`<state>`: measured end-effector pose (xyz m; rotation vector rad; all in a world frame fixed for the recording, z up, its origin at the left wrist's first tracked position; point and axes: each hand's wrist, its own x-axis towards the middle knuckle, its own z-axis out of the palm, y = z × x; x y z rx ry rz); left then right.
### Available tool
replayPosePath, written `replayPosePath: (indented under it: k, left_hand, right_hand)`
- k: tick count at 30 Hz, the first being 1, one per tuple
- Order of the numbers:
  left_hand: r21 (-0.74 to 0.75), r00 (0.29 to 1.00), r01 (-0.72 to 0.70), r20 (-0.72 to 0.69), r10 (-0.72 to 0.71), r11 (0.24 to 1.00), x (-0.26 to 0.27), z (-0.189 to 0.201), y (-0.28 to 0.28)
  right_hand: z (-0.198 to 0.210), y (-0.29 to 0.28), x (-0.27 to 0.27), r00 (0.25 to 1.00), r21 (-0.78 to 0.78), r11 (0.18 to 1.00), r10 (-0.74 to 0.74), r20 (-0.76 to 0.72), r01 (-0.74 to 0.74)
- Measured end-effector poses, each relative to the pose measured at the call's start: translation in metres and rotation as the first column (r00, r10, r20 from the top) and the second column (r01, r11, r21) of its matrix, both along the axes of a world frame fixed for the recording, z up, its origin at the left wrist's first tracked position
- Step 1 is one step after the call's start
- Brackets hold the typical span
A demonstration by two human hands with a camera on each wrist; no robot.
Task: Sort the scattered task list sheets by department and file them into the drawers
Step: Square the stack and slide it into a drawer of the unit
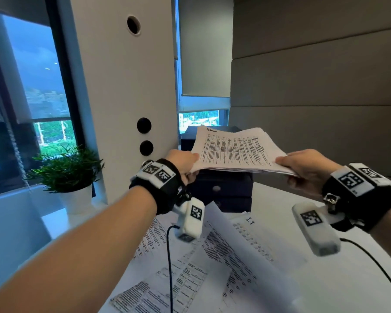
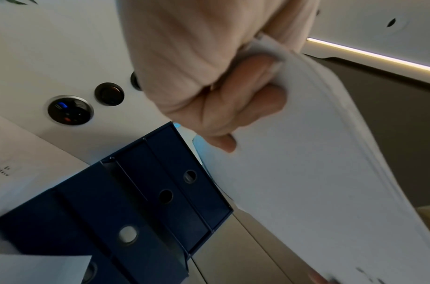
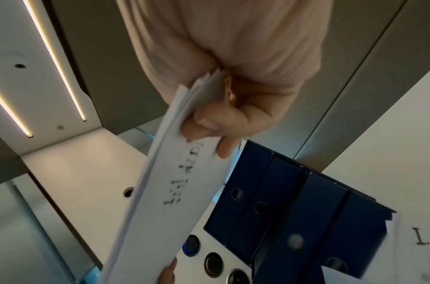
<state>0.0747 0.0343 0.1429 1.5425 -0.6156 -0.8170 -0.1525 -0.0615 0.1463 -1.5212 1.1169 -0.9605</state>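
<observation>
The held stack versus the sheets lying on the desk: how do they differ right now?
The held stack is squared up, many sheets thick, and raised above the blue drawer unit; the loose sheets lie scattered and overlapping on the white desk. The left hand and right hand grip the stack's opposite edges; nothing touches the loose sheets. Both are white paper with printed columns of text and a heading at one end.

Stack of printed sheets (image 1: 237, 152) held in the air above the dark blue drawer unit (image 1: 224, 188), roughly level, handwritten heading at its far edge. Drawer unit stands at the desk's (image 1: 359, 256) far edge, drawer fronts with round finger holes. More printed sheets (image 1: 201, 263) lie scattered and overlapping on the desk in front of the unit, one headed "IT".
</observation>
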Motion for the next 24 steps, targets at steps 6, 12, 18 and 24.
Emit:
replayPosePath:
  k: [6, 12, 18, 24]
  left_hand:
    - [0.006, 0.998, -0.041, -0.053, 0.042, 0.999, 0.012, -0.008, -0.013]
    - [0.015, 0.997, -0.051, 0.066, 0.050, 0.999, 0.029, -0.022, -0.020]
    - [-0.106, 0.966, -0.176, 0.171, 0.192, 0.979, 0.053, -0.033, 0.011]
    - [0.001, 0.996, 0.008, 0.089, -0.008, 1.000, 0.065, -0.025, 0.047]
  right_hand:
    - [0.001, -0.013, 0.013, 0.998, 0.030, 0.999, -0.017, -0.057, 0.019]
    - [-0.008, -0.016, 0.017, 0.987, 0.041, 0.998, 0.046, -0.151, -0.040]
    - [-0.018, 0.006, 0.017, 0.957, 0.050, 0.981, 0.194, -0.217, -0.188]
    - [-0.002, 0.036, 0.042, 0.903, 0.080, 0.899, 0.426, 0.063, -0.430]
